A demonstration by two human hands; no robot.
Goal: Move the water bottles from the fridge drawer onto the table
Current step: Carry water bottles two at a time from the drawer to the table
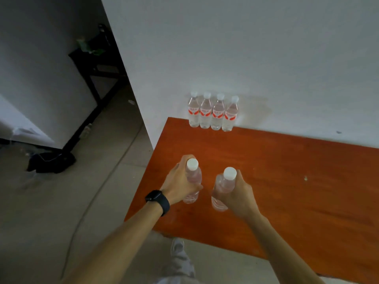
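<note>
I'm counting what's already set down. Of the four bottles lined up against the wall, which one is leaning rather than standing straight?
The rightmost bottle of the row: it tilts, cap toward the right, while the other three stand upright.

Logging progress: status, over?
Left hand and right hand each grip a bottle over the table. Four bottles stand by the wall. Nothing blocking.

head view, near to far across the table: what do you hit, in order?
Near edge of the table → right hand with its bottle → left hand with its bottle → bare tabletop → row of four bottles against the wall.
</note>
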